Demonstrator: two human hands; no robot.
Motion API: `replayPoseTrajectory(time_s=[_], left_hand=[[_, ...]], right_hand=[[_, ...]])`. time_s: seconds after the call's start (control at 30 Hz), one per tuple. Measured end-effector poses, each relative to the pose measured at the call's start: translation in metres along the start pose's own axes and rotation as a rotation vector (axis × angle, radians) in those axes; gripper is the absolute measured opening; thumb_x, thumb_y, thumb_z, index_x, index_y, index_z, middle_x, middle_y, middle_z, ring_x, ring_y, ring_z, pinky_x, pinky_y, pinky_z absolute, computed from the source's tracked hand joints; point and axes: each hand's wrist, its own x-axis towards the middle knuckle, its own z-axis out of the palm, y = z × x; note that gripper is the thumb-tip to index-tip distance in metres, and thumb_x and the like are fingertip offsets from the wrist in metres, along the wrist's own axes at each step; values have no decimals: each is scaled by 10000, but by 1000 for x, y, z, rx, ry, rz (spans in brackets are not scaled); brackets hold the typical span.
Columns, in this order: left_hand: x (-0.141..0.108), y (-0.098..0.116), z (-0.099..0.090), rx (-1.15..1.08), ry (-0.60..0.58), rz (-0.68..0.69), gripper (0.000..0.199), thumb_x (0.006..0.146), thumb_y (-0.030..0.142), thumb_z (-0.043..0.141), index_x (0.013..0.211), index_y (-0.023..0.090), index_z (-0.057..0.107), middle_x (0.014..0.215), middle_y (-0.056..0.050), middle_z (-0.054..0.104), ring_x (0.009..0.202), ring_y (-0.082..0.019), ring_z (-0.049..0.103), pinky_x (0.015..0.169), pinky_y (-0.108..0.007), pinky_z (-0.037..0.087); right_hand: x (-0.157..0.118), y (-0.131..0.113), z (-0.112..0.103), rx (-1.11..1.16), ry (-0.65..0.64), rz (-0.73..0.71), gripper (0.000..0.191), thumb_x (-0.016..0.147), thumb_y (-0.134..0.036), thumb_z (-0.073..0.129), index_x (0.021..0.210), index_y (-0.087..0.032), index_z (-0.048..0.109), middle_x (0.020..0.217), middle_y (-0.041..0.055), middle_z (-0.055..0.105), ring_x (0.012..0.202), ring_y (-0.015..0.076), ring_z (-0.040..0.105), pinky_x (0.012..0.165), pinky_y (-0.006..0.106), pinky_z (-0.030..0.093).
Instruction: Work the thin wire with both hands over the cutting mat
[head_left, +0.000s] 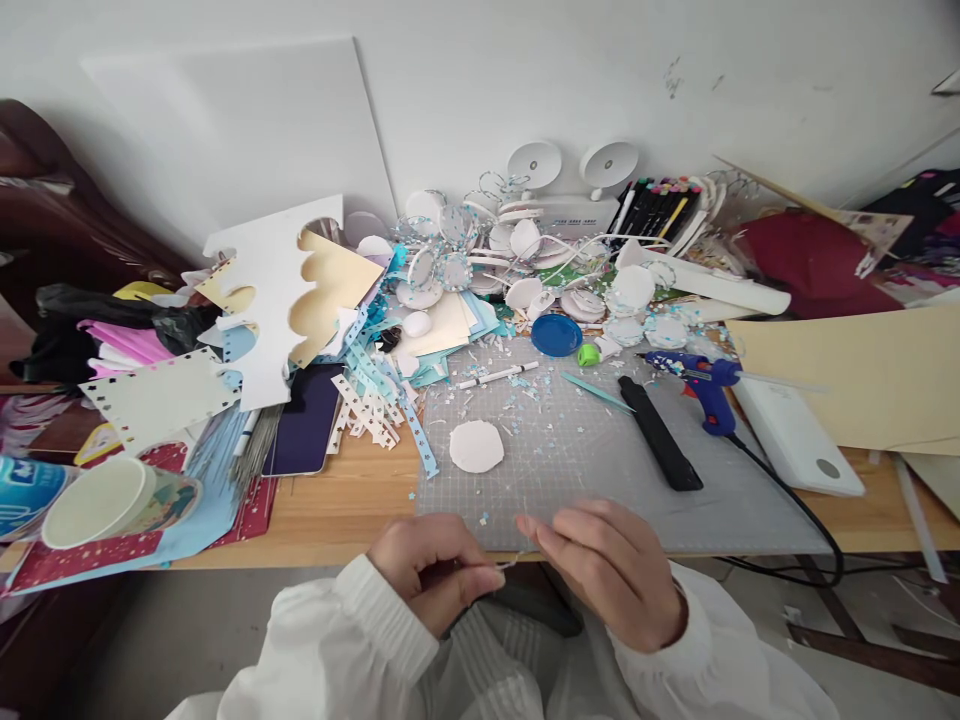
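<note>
My left hand is closed in a pinch at the table's front edge, with a thin pale strand coming out between thumb and forefinger. Close by on the right, my right hand has its fingers bent and pressed together, the fingertips slightly blurred near the strand. What those fingertips hold, if anything, I cannot make out. Just beyond both hands, a white roundish paper piece lies flat on the grey cutting mat.
A black craft knife, light-blue tweezers, a blue glue gun, a white pen and a blue lid lie on the mat. White discs with tinsel wire pile up behind. A paper cup lies tilted at left.
</note>
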Motion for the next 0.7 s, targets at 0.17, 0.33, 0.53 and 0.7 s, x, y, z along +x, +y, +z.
replayPoseTrajectory(time_s=[0.17,0.33,0.53,0.7], left_hand=[[4,5,-6,345,96,268,273,912,278,473,760,183,680,632,-28,628,558,-106,515,525,-219,388],[14,16,-12,836,204,596,264,906,144,414,786,168,648,607,-18,599,547,-136,447,505,-267,326],[13,18,-12,692,167,541,184,870,144,490,796,156,658,618,-15,617,568,-123,503,516,-229,369],[6,12,-10,145,-137,-69,258,846,299,552,643,157,627,514,30,511,447,-64,375,415,-177,267]], right_hand=[[10,0,-3,260,-80,353,118,825,-109,624,794,-197,551,671,-3,589,632,131,534,587,269,454],[19,5,-11,579,-349,541,119,840,-193,618,957,-194,594,844,26,636,772,141,574,687,258,497],[21,3,-16,578,-167,533,77,817,-209,669,873,-196,618,771,12,657,701,126,586,632,240,488],[24,-2,-18,306,3,150,124,827,-112,632,910,-203,639,755,-4,721,682,125,608,628,263,474]])
